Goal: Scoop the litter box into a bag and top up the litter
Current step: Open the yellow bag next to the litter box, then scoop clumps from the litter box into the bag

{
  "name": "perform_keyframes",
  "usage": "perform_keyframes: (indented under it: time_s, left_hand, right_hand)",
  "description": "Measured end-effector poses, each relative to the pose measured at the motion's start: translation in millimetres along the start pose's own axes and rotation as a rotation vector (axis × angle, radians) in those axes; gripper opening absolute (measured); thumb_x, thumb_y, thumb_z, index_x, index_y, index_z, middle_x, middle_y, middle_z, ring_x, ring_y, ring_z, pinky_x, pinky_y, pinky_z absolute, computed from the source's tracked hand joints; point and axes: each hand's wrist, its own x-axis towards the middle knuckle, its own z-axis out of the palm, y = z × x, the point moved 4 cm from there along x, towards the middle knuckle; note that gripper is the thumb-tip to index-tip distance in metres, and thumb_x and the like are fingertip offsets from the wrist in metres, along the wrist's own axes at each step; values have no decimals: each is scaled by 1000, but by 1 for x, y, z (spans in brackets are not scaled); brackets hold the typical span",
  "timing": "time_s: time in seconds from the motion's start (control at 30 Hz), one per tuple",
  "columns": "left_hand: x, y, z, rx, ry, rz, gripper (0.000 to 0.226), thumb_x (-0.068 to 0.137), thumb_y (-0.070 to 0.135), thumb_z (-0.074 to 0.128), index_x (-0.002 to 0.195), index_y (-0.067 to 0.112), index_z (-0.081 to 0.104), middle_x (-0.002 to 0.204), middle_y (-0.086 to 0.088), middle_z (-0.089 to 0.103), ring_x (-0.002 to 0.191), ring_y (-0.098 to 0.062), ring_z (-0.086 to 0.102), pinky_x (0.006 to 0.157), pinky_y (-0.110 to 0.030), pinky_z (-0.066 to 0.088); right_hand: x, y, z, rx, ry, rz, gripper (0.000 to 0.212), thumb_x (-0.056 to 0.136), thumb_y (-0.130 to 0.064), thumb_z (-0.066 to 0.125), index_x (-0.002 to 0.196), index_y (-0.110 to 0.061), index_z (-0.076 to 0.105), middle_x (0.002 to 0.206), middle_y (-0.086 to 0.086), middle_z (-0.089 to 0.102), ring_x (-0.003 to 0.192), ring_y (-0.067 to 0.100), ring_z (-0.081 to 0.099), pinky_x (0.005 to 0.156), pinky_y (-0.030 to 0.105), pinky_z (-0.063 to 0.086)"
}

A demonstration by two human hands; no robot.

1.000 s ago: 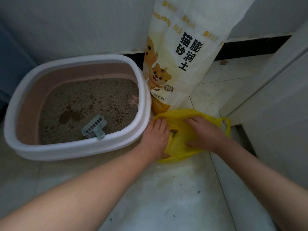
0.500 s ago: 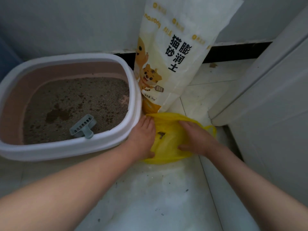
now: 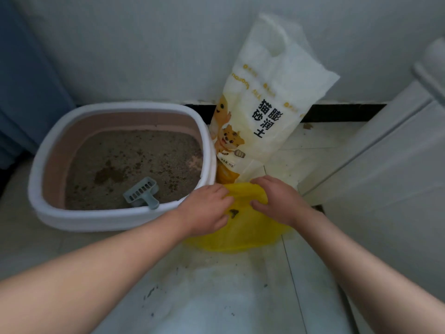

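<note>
Beside the litter box (image 3: 120, 220) at four o'clock, my left hand (image 3: 207, 209) and right hand (image 3: 280, 201) clutch the yellow bag (image 3: 240, 235), opening its mouth I judge; next, one frees for the scoop (image 3: 142, 194) at six

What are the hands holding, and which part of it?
The left hand and the right hand both hold the yellow bag by its top edge.
</note>
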Motion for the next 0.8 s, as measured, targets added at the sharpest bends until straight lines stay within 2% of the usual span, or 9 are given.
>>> perform_keyframes:
  time_s: [0.1,0.17,0.3,0.37,0.5,0.67,0.8]
  left_hand:
    - [-6,-5,-30,-45,40,-82,46,95,45,47,132,18,53,133,-2,56,123,-23,52,97,-40,48]
    - [-11,-12,-53,-54,32,-169,49,98,47,46,137,18,50,136,-2,54,124,-23,52,100,-41,46]
    - [-22,-32,-98,-29,48,-291,41,100,50,38,115,18,58,111,-3,63,97,-24,59,78,-40,51]
    - [-31,-41,-120,-9,98,-333,36,100,48,36,108,20,58,102,-2,64,89,-23,59,72,-38,49]
    - [-53,-52,-155,40,221,-400,34,98,45,40,108,20,60,100,-1,64,89,-23,60,69,-36,44]
    - [-84,-59,-172,65,279,-485,32,98,43,42,107,18,61,97,-1,64,87,-24,60,69,-35,41]
    - [-109,-69,-174,111,281,-518,30,97,42,44,99,18,62,91,-2,64,83,-24,61,66,-35,37]
  right_hand:
    - [4,-15,-24,8,-43,-4,66,88,-49,63,146,-26,41,147,-4,45,130,18,48,98,34,46]
    - [5,-29,-40,-12,-84,-14,69,88,-49,62,148,-26,37,150,-2,42,133,20,46,101,36,45]
    - [8,-64,-74,-128,-122,-67,64,92,-49,57,148,-23,38,145,2,47,124,25,54,95,40,50]
    - [10,-86,-93,-193,-57,-132,53,93,-46,54,139,-22,47,134,2,55,115,25,58,87,41,53]
    - [14,-131,-118,-226,63,-241,38,93,-40,51,127,-23,55,115,0,64,101,26,62,73,41,55]
    - [16,-175,-130,-270,159,-329,27,94,-35,48,111,-19,62,103,0,64,92,25,61,62,34,50]
    - [18,-200,-123,-242,227,-384,18,92,-33,47,90,-20,60,87,-3,61,81,23,59,56,33,49]
